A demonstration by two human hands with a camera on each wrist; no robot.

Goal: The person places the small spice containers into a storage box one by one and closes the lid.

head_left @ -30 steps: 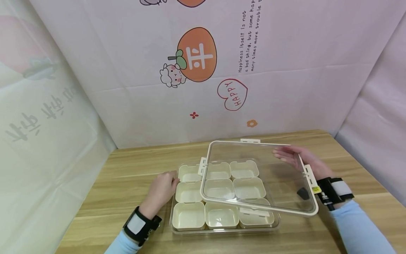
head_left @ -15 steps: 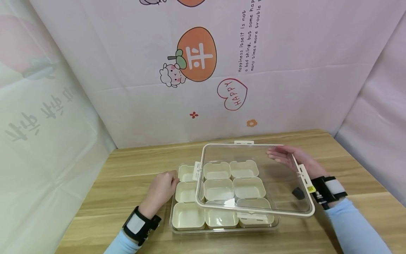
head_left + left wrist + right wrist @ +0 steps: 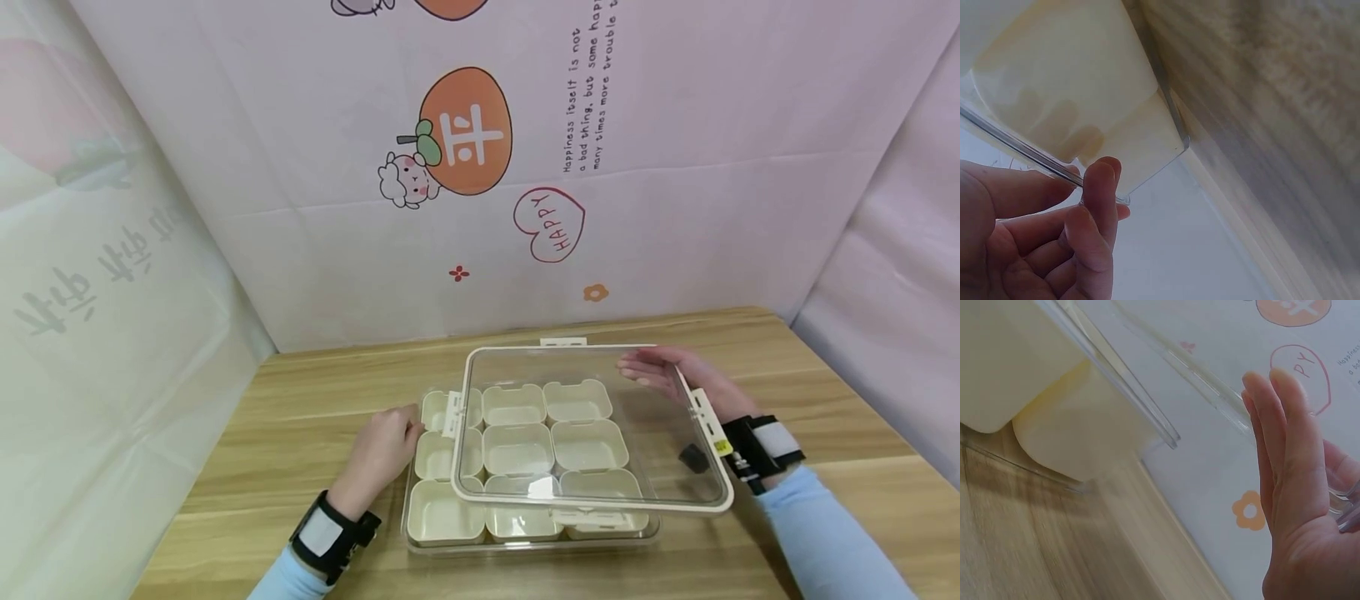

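A clear storage box [image 3: 536,547] stands on the wooden table with several cream-coloured bins [image 3: 444,518] set in rows inside. My left hand [image 3: 380,446] is at its left side, and in the left wrist view the thumb and fingers [image 3: 1099,194] pinch the box's rim. Above the box, shifted to the right, hangs a clear lid with a white frame [image 3: 637,505] and white clips. My right hand [image 3: 697,379] holds this lid by its right edge; fairly straight fingers [image 3: 1300,444] lie beneath, seen through the lid. The lid is apart from the box at the right.
The wooden tabletop [image 3: 300,467] extends to both sides of the box. Behind it rises a white printed cloth backdrop [image 3: 322,275], with further cloth hanging at left and right.
My right hand has moved the lid left and slightly down, so it covers more of the bins. The left hand and the box have stayed in place.
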